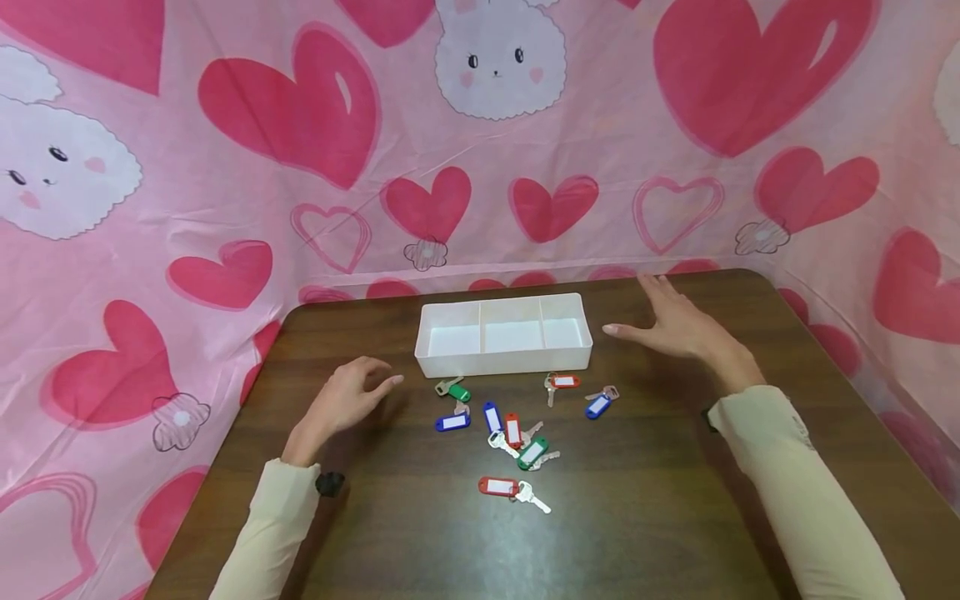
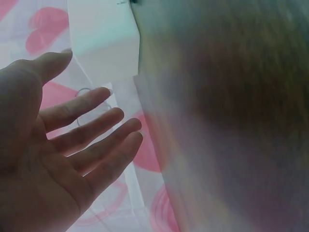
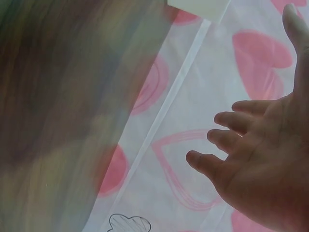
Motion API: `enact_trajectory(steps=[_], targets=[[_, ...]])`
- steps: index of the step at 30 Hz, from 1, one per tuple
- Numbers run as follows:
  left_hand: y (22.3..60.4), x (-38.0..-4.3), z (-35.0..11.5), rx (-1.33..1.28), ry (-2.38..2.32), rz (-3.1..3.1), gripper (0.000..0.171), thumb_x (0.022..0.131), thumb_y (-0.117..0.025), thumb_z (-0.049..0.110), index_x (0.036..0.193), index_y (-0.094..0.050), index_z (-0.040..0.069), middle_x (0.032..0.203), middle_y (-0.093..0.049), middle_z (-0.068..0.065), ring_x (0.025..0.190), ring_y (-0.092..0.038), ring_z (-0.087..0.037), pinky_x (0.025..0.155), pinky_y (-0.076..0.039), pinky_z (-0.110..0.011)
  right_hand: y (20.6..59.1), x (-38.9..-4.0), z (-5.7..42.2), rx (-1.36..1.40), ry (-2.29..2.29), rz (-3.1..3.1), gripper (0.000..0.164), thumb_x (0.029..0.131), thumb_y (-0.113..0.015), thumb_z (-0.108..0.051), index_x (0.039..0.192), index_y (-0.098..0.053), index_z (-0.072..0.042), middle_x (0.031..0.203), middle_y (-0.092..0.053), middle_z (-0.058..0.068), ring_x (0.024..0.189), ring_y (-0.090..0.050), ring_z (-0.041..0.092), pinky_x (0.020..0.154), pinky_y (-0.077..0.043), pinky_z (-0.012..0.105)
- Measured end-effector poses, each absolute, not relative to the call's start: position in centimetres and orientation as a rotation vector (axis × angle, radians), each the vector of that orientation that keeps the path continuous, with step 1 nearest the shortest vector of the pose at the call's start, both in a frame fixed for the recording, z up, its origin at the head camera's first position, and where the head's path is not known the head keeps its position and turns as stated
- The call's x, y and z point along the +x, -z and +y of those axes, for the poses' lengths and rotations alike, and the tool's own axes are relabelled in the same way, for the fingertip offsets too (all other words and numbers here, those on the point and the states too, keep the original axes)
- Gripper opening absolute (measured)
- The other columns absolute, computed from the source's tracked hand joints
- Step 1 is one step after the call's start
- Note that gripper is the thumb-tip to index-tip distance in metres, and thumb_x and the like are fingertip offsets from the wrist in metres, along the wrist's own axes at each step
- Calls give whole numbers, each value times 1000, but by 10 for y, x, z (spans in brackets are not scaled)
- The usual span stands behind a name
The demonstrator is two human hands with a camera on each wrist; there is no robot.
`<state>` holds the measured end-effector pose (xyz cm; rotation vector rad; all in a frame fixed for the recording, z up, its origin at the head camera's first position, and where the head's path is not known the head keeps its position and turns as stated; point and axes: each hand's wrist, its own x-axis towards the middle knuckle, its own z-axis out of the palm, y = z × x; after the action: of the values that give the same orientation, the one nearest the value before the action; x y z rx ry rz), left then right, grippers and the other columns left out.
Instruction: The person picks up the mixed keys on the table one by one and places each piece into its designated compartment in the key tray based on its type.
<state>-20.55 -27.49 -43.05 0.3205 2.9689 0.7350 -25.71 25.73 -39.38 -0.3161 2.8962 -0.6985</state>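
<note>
A white tray [image 1: 504, 364] with three compartments stands toward the back of the table. My left hand [image 1: 347, 398] hovers off the tray's left end, its fingers relaxed and holding nothing. To the right of the tray, my right hand [image 1: 678, 327] is spread with nothing in it. In front of the tray lie several keys with coloured tags: a green tag [image 1: 459, 392] and a blue tag [image 1: 453, 422] nearest my left hand, a red tag [image 1: 565, 382] by the tray's front, a blue tag [image 1: 598, 406] at the right, and a red tag [image 1: 498, 486] closest to me.
The dark wooden table [image 1: 645, 517] has rounded back corners. A pink cloth [image 1: 480, 150] with hearts and rabbit faces hangs behind it and along both sides. More tagged keys, with a blue tag [image 1: 492, 417], a red tag [image 1: 513, 431] and a green tag [image 1: 533, 452], cluster mid-table.
</note>
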Motion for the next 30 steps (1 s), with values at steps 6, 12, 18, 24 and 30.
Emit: enact_trajectory(steps=[6,12,18,24,30], targets=[[436,-204,-268,401,-753,3007,47,101,-70,38,130,-71,0,129,-72,-21,116,-70,-38,102,-58,-58,396,-258,250,-314,731,2878,124,87,-60,-83,170,5,-17,178,3,20,164,2,49,123,-14,78],[439,-200,-262,405,-800,3010,47,101,-72,33,133,-68,-2,128,-71,-23,108,-72,-35,96,-61,-54,395,-259,246,-334,742,2881,122,88,-59,-82,170,1,-15,178,0,19,164,-1,47,124,-16,76],[441,-196,-254,406,-857,2992,46,99,-74,27,135,-66,-1,129,-70,-23,107,-74,-35,94,-63,-53,395,-261,240,-359,751,2882,122,88,-60,-81,170,-3,-10,178,-2,20,165,-3,45,128,-16,72],[445,-196,-247,418,-868,3011,43,99,-75,26,132,-67,-1,129,-71,-22,104,-72,-33,94,-63,-53,396,-260,232,-361,734,2881,122,88,-61,-80,170,-3,-9,178,-2,19,165,-2,44,127,-17,72],[447,-197,-243,431,-897,2989,44,99,-74,25,135,-66,0,131,-71,-22,109,-72,-34,98,-61,-54,395,-258,225,-384,755,2873,122,88,-61,-80,170,-4,-8,178,-2,19,165,-2,43,128,-16,71]])
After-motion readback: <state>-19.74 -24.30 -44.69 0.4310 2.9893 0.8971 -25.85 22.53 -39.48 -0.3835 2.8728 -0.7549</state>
